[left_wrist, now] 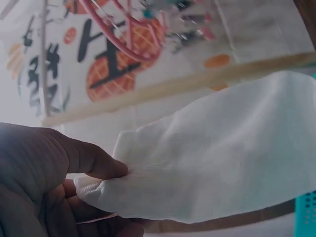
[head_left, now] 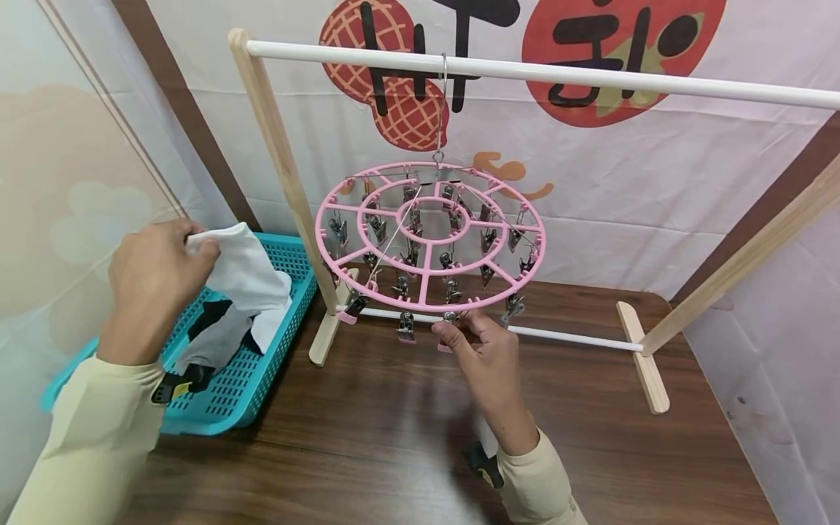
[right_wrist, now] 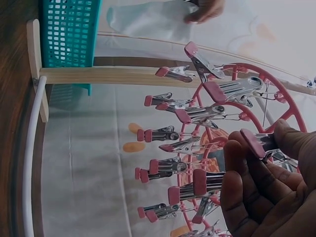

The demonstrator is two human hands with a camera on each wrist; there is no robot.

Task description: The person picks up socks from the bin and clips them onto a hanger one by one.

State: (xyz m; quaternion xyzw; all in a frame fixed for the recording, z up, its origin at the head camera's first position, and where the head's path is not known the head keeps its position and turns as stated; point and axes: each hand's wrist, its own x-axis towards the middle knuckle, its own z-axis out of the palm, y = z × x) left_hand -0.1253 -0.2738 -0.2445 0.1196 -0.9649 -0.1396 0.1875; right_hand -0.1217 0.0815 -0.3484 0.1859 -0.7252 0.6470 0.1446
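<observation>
My left hand [head_left: 154, 281] pinches the cuff end of a white sock [head_left: 239, 266], which hangs over the teal basket [head_left: 272, 383]. In the left wrist view the sock [left_wrist: 212, 153] stretches out flat from between thumb and fingers. With thumb and fingers, my right hand [head_left: 488, 357] grips a metal clip [right_wrist: 256, 143] with pink tips, at the front edge of a round pink drying hanger [head_left: 423, 308]. Several other clips [head_left: 406, 328] dangle around its rings, and those in view hold no clothes.
The hanger hangs by its metal hook [head_left: 444, 73] from a white rod [head_left: 558, 71] on a wooden-legged rack [head_left: 278, 149]. In the basket lie a grey sock [head_left: 219, 339] and other white and black pieces. A brown wooden table [head_left: 367, 437] carries everything; a printed curtain [head_left: 590, 182] stands behind.
</observation>
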